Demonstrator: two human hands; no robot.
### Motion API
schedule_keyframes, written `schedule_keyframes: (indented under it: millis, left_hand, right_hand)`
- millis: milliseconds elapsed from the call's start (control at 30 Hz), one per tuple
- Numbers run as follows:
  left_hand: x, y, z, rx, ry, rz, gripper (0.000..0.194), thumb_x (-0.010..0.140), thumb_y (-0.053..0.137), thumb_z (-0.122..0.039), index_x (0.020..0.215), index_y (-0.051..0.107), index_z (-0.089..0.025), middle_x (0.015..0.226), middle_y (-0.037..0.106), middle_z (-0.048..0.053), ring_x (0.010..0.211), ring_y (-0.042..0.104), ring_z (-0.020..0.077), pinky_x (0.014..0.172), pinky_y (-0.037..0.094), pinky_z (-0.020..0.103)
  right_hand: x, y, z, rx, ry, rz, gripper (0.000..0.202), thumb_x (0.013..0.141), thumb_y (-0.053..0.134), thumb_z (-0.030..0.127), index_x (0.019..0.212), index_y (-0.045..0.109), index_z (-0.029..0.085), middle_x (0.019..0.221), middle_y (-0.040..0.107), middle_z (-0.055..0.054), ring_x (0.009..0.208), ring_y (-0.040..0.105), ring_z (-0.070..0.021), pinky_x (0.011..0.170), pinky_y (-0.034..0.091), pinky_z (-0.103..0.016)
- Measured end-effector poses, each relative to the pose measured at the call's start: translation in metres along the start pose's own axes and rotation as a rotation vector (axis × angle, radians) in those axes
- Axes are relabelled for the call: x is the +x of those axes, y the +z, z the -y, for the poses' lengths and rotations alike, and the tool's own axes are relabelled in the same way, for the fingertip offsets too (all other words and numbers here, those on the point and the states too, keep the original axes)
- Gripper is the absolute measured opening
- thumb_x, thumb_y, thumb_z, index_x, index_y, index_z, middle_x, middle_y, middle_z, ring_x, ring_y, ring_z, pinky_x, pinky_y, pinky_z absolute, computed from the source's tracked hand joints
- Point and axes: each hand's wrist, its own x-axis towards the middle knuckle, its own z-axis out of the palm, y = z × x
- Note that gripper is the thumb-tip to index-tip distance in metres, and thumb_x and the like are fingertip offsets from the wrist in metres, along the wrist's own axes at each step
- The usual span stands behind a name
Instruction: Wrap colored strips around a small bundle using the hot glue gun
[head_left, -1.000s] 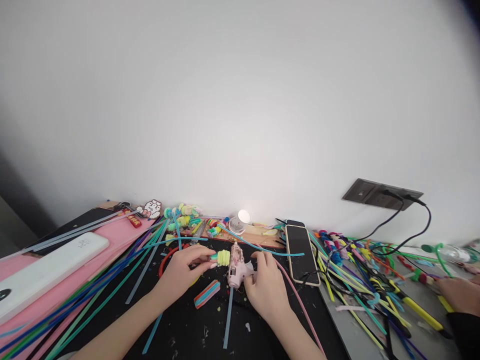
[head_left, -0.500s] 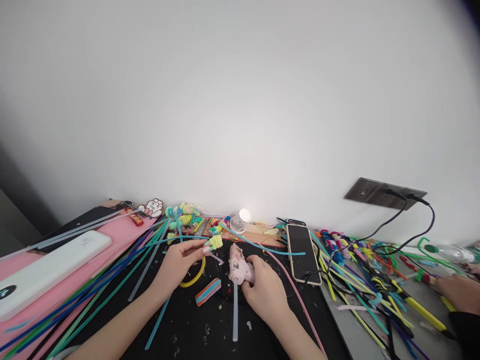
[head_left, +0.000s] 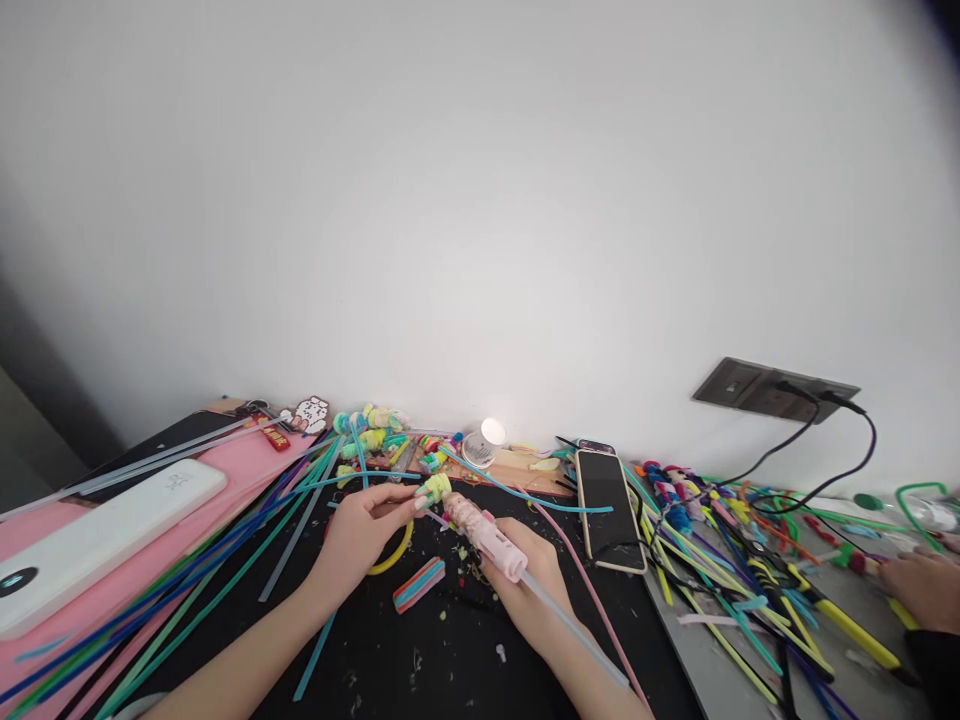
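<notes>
My left hand (head_left: 370, 528) pinches a small yellow and green fuzzy pipe-cleaner piece (head_left: 434, 489) between thumb and fingertips. Wrapped round the handle of a pale pink hot glue gun (head_left: 491, 538) is my right hand (head_left: 534, 575). The gun's nozzle end points up and left, at or very near the fuzzy piece; I cannot tell whether they touch. A clear glue stick (head_left: 570, 628) sticks out of its back towards me. Below my left hand lie a yellow ring (head_left: 394, 553), partly hidden, and a striped orange, white and blue bundle (head_left: 419, 585).
A phone (head_left: 609, 510) lies right of my hands. White power bank (head_left: 112, 545) and long pipe cleaners (head_left: 225, 560) are at left. Pliers (head_left: 840, 620) and more pipe cleaners lie at right, near another person's hand (head_left: 926, 588). A wall socket (head_left: 772, 388) holds plugged cables.
My right hand has turned the glue gun, so its nozzle end now points left at the fuzzy piece and its glue stick slants right. My left hand has shifted slightly right.
</notes>
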Motion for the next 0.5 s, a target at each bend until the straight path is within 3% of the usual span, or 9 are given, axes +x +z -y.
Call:
schedule_keyframes:
  millis: [500]
  left_hand:
    - [-0.0078, 0.0047, -0.0073, 0.050, 0.016, 0.012, 0.027, 0.068, 0.075, -0.042, 0.080, 0.074, -0.017, 0.082, 0.079, 0.007, 0.086, 0.074, 0.0291, 0.079, 0.056, 0.034]
  right_hand:
    - [-0.0020, 0.0069, -0.0054, -0.011, 0.007, 0.008, 0.010, 0.083, 0.051, 0.028, 0.083, 0.060, 0.023, 0.069, 0.063, 0.001, 0.059, 0.060, -0.0165, 0.054, 0.041, -0.024]
